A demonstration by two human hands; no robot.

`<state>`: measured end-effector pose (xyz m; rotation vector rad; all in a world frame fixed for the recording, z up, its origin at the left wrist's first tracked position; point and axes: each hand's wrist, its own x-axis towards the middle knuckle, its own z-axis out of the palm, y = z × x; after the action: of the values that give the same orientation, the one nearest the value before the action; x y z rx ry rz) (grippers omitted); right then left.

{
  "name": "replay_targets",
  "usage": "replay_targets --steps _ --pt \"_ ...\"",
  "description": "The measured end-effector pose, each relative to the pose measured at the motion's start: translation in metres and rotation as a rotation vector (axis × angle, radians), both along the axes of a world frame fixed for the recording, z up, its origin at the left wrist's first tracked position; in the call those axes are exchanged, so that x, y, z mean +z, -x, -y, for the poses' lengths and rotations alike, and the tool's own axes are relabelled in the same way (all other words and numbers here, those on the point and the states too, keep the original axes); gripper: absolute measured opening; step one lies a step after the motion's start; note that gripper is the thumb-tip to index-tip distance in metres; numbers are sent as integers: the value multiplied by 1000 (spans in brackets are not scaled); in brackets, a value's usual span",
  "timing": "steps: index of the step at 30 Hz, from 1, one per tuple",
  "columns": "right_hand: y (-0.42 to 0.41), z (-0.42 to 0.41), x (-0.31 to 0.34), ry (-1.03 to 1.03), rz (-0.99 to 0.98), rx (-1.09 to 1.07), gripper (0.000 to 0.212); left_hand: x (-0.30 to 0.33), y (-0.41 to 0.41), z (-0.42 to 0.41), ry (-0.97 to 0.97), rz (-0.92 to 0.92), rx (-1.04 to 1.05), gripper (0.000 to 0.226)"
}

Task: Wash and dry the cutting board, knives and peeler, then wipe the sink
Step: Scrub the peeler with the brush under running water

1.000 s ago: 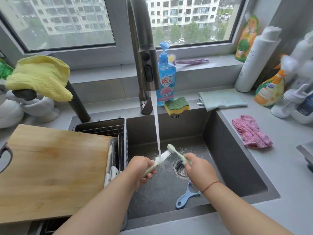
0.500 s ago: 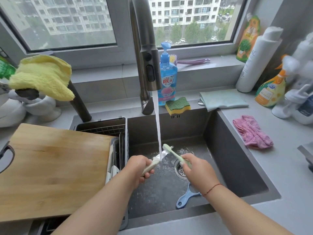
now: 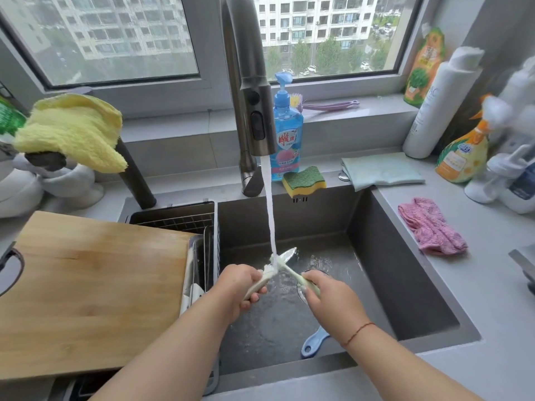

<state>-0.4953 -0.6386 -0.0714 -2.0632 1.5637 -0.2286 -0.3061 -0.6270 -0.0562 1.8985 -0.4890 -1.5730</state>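
While water runs, left hand (image 3: 242, 287) and right hand (image 3: 327, 296) each grip a knife (image 3: 285, 255).

A wide window (image 3: 185, 39) with a grey frame runs along the back wall, and through its wet-looking glass pale apartment blocks (image 3: 318, 21), green trees (image 3: 327, 57) and parked cars show under flat, overcast daylight. Below it a grey sill (image 3: 347, 117) steps down to a tiled ledge and then to the light grey bench (image 3: 486, 285), which wraps round the right side. At the right, a grey wall (image 3: 492, 21) meets the window frame. Soft, even light falls from the window; what may be raindrops blurs the left pane.
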Motion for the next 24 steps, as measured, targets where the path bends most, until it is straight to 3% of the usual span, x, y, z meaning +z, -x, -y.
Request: replay_targets --steps 2,4,9,12,17,24 --pt "7 11 -3 -19 -52 -76 23 2 3 3 -36 109 -66 17" --pt "14 19 -3 -18 -92 -135 23 -2 3 3 -48 355 -194 26" --pt "7 16 7 -17 25 -102 21 -11 -3 -7 213 670 -371 11" --pt "-3 5 3 -39 37 -12 24 -10 -3 -5 267 728 -374 20" --pt "8 20 -2 -40 -70 -162 22 -11 -2 -6 302 785 -373 26" --pt "-4 9 2 -30 36 -107 22 0 -6 -3 357 948 -372 27"
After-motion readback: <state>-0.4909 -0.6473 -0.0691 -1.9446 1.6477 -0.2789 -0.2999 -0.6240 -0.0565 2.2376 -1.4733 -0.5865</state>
